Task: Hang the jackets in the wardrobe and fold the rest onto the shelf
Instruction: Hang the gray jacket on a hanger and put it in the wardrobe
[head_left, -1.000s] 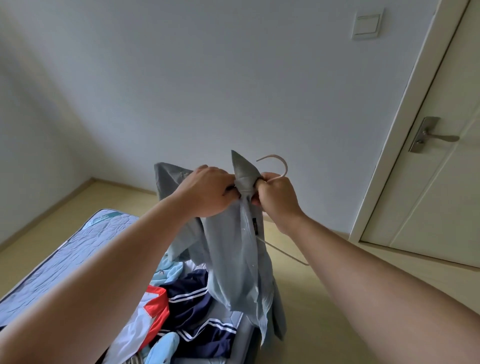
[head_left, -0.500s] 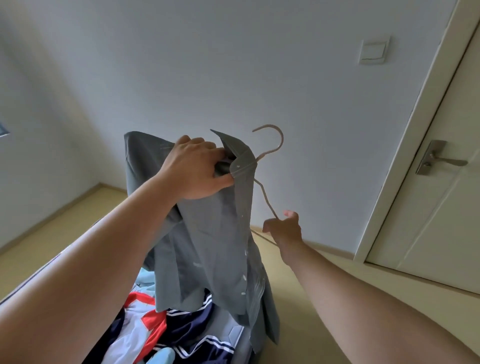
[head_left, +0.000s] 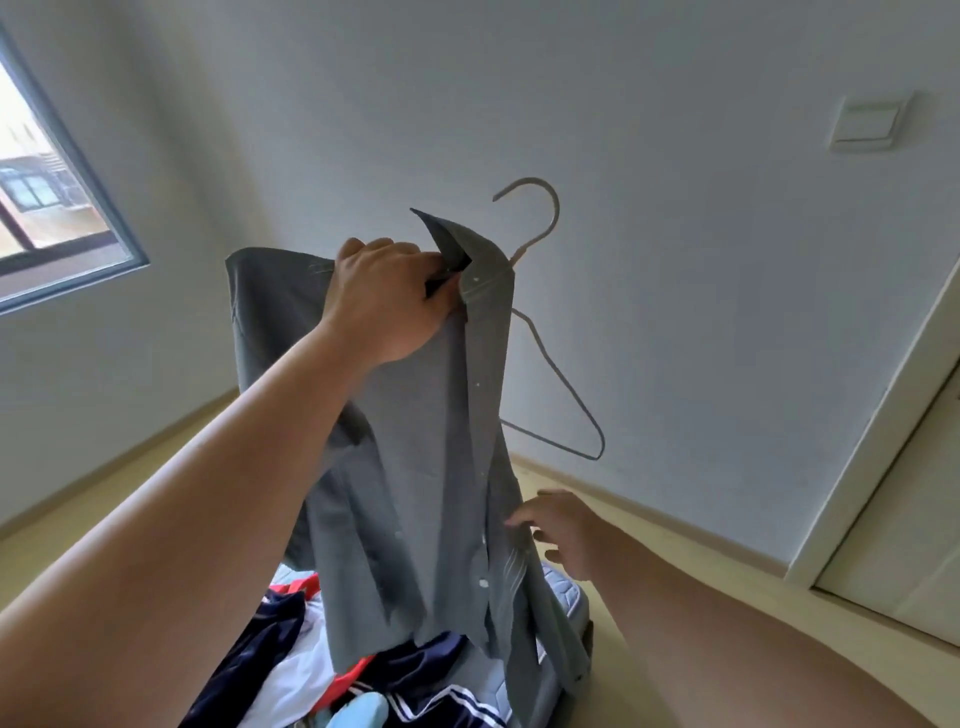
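The person holds a grey button-up shirt (head_left: 415, 467) up in front of the white wall (head_left: 675, 260), threaded onto a thin pale wire hanger (head_left: 557, 208). A small patch of pale diagonal stripes low on the shirt's front edge is too blurred to read.

The hanger's hook sticks up free above the collar. Its right shoulder juts out bare past the cloth into open air, well apart from the white door (head_left: 909, 519) and the white light switch (head_left: 865, 122) further right. The shirt's hem hangs down to the heap of navy, white-striped, red and white clothes (head_left: 415, 686) on the quilted pale-blue bed (head_left: 563, 592). I cannot tell whether it touches them. To the right of the bed lies bare yellowish floor (head_left: 701, 551) running to the skirting. A dark-framed window (head_left: 47, 171) sits on the left wall.

The left hand (head_left: 387, 301) is raised, arm stretched forward and up, knuckles toward me. Its fingers are curled tight round the collar just beside the top button. The right hand (head_left: 563, 530) is lower, forearm reaching in from the right, fingers spread and loosely straight with nothing in them. Its fingertips are at the shirt's buttoned front edge, and I cannot tell whether they touch it.
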